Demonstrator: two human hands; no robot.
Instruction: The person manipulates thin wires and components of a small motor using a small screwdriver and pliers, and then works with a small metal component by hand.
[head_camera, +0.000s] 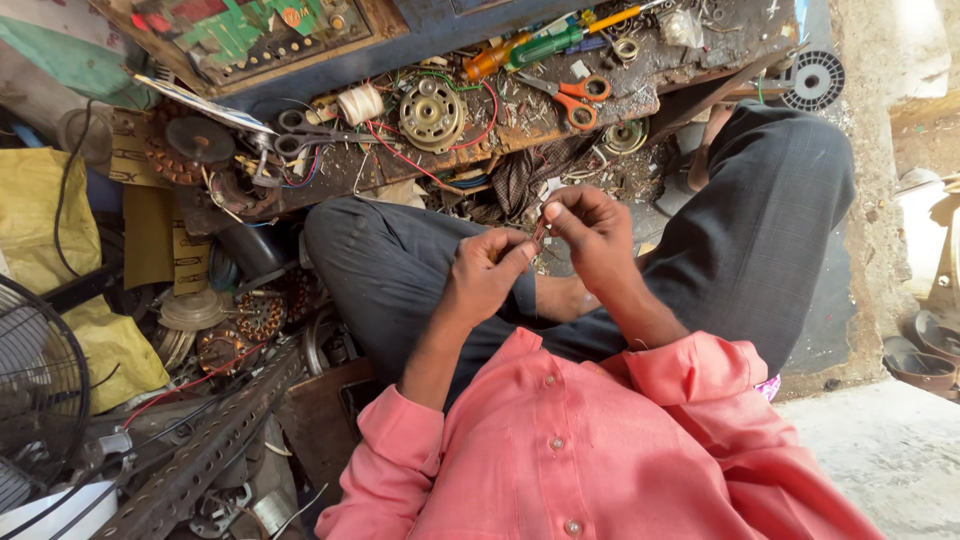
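Note:
I sit cross-legged in dark trousers and a pink shirt. My left hand (487, 272) and my right hand (590, 232) meet above my lap, both pinching a thin reddish wire (540, 235) between fingertips. The wire's ends are hard to make out. Just beyond my hands lies a low wooden board (520, 125) with a round metal motor part (432, 113), a spool of white thread (360, 103) and orange-handled scissors (578, 97) on it.
Screwdrivers (530, 45) lie at the board's far edge beside a circuit board (240, 30). Copper-wound motor stators (262, 312), a fan grille (35, 390) and a perforated metal strip (200, 460) crowd the left. Bare concrete floor (890, 450) lies to the right.

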